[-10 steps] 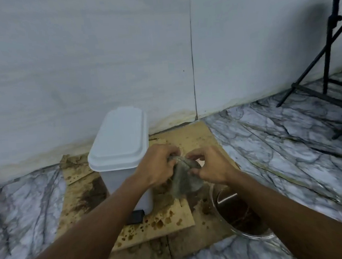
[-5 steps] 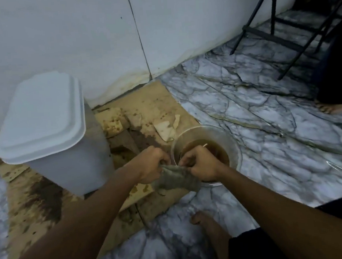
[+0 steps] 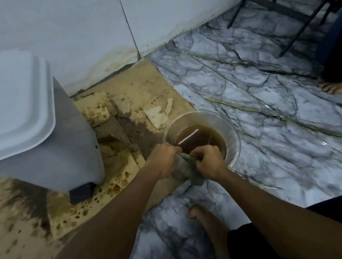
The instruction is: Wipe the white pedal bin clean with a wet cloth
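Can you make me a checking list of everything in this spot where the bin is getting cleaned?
Surface: grey-veined marble floor, with stained brown cardboard sheets laid by the wall.
Job's things: white plastic pedal bin, lid shut, standing on the cardboard; crumpled grey cloth; clear round bowl holding brown water.
Clutter: torn cardboard scraps near the bowl.
Hands: left hand and right hand both grip the cloth by the bowl's near rim.
Cables: nothing seen.
Surroundings: white wall; black metal stand legs at the far right; the person's bare foot.
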`<control>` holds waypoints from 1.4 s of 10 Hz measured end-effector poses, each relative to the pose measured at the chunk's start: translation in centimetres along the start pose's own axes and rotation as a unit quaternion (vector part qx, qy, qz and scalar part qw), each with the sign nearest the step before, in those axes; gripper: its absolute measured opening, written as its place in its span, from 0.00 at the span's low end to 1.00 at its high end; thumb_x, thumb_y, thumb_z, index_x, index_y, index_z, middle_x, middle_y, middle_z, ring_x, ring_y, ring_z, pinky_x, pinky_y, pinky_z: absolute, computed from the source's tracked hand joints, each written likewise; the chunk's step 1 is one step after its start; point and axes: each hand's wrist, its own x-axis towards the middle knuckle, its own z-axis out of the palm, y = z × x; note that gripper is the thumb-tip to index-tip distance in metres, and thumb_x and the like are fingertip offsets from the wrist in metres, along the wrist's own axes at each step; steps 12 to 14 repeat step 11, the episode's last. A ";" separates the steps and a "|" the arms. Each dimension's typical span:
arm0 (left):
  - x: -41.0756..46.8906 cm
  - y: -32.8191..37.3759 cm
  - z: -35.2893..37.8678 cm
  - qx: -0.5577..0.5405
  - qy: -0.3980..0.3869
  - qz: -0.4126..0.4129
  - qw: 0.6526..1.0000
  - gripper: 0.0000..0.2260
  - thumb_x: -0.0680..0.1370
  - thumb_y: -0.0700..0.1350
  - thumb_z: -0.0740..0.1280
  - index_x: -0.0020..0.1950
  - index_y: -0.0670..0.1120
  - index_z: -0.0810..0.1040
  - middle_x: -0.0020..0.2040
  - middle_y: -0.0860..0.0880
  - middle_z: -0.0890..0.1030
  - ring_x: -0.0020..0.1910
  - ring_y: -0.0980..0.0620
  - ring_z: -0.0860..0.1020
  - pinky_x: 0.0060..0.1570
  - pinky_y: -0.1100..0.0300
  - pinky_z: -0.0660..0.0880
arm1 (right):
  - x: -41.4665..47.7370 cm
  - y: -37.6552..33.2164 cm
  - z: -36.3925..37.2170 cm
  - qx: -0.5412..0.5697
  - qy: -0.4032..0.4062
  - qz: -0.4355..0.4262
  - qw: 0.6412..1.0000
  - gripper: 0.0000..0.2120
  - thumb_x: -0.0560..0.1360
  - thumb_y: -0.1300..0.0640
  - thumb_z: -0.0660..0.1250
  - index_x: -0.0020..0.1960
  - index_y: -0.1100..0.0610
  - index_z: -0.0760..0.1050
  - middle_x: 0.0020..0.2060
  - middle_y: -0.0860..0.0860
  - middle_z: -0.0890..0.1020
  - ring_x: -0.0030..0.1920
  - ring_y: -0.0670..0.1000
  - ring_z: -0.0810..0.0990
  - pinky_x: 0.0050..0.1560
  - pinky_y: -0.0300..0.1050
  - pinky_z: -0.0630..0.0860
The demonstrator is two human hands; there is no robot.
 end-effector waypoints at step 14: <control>-7.0 -1.2 -2.9 0.085 -0.109 -0.019 0.990 0.09 0.78 0.47 0.68 0.53 0.42 0.79 0.55 0.40 0.80 0.54 0.39 0.78 0.53 0.45 0.77 | -2.6 -3.1 0.9 -0.160 -0.062 -0.081 0.982 0.07 0.75 0.52 0.70 0.50 0.51 0.83 0.42 0.49 0.85 0.46 0.52 0.84 0.48 0.46 0.79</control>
